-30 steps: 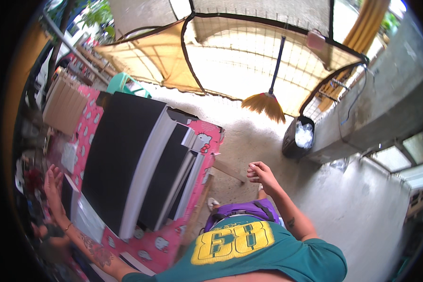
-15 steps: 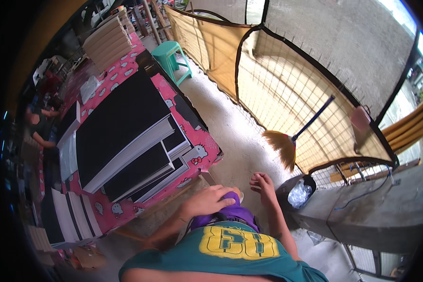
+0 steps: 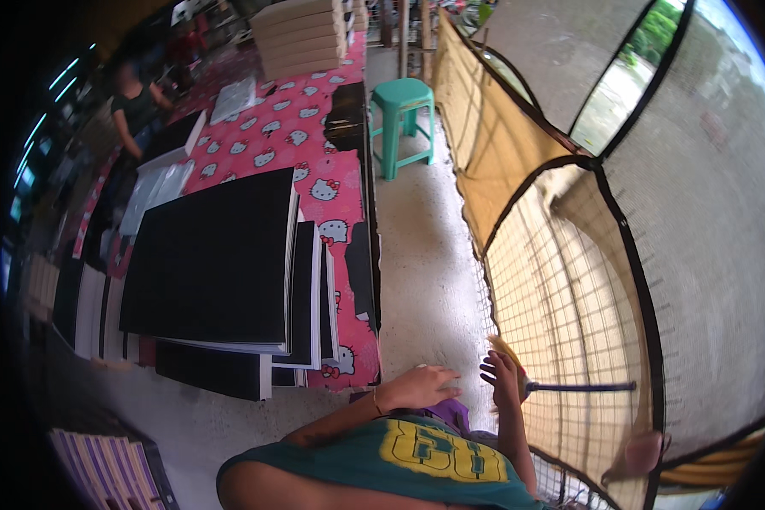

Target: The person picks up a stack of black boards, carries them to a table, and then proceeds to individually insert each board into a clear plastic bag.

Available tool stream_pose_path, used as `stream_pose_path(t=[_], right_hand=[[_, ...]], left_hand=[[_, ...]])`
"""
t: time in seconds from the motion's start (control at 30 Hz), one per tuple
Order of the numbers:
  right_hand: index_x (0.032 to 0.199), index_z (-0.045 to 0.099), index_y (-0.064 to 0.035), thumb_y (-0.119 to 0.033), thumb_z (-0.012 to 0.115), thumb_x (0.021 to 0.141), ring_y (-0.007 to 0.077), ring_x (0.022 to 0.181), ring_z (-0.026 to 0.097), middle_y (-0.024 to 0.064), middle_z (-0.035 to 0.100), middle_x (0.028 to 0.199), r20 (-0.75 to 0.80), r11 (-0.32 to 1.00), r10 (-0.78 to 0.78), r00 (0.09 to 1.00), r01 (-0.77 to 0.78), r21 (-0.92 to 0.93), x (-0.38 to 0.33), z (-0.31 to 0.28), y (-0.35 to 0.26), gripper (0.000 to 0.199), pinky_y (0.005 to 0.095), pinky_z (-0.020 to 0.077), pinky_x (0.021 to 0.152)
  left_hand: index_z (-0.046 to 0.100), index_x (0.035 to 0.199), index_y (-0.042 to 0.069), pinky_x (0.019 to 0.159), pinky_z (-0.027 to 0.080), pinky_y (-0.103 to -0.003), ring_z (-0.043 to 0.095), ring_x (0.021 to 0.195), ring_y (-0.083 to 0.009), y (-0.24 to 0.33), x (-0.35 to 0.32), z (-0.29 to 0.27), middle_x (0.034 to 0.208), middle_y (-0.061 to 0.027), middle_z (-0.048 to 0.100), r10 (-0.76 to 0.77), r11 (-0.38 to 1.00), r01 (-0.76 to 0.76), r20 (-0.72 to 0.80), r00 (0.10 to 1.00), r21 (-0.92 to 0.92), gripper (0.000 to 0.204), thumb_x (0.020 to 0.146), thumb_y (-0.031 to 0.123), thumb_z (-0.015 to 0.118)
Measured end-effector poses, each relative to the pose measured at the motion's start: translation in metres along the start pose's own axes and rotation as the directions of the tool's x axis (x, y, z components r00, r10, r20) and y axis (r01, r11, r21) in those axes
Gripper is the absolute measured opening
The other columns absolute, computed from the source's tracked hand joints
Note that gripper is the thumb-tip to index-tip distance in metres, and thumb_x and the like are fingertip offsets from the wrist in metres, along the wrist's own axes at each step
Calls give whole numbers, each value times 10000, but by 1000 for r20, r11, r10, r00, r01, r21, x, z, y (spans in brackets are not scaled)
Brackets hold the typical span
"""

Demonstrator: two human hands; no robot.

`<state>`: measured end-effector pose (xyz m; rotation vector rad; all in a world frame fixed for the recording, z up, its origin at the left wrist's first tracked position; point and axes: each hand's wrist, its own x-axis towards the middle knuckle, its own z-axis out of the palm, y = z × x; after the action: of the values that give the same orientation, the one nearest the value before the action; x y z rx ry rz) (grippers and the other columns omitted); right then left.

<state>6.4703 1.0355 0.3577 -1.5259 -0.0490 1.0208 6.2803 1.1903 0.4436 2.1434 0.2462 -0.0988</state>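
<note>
The open, empty right hand (image 3: pixel 501 378) nearly touches a broom (image 3: pixel 518 374) whose handle runs rightward; the left hand (image 3: pixel 421 387) hangs loosely curled, empty, just beside.

I see soft daylight coming in from the upper right, past the mesh fence (image 3: pixel 569 297), leaving the concrete floor (image 3: pixel 425 255) bright. The left edge sinks into dim shadow. Fisheye bending curves every straight line, and the rim blurs into black.
</note>
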Motion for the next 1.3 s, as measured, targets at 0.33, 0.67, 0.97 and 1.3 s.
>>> stream_pose_path(t=[0.33, 0.67, 0.97, 1.3], right_hand=[[1187, 539, -38, -311, 569, 915, 217, 942, 619, 107, 609, 1036, 461, 976, 173, 870, -89, -200, 191, 70, -105, 387, 344, 500, 788], [1130, 554, -66, -313, 547, 935, 197, 932, 607, 75, 599, 1005, 649, 962, 153, 745, 38, -270, 335, 173, -233, 315, 342, 491, 792], [1137, 569, -81, -297, 560, 912, 235, 948, 608, 87, 595, 1037, 647, 937, 298, 702, -84, -340, 495, 296, -264, 312, 393, 504, 792], [1169, 552, -83, -312, 570, 902, 227, 934, 613, 94, 606, 1063, 541, 953, 72, 838, 103, -286, 701, 441, -404, 352, 380, 499, 779]], left_hand=[[561, 1209, 28, 886, 464, -411, 583, 1041, -367, -54, 80, -56, 1121, -215, 605, -481, 871, 486, -319, 816, -70, 472, 914, 396, 542], [557, 1194, 9, 873, 455, -419, 580, 1026, -365, -80, 209, -185, 1066, -197, 614, -430, 884, 447, -610, 666, -136, 439, 928, 357, 527], [553, 1185, -26, 821, 513, -298, 653, 959, -186, -228, 236, -376, 1036, -154, 669, -457, 889, 146, -847, 270, -433, 320, 927, 159, 595], [551, 1170, -31, 849, 493, -370, 621, 1008, -316, -397, 223, -661, 1085, -202, 631, -279, 778, 585, -960, -7, -230, 406, 891, 256, 622]])
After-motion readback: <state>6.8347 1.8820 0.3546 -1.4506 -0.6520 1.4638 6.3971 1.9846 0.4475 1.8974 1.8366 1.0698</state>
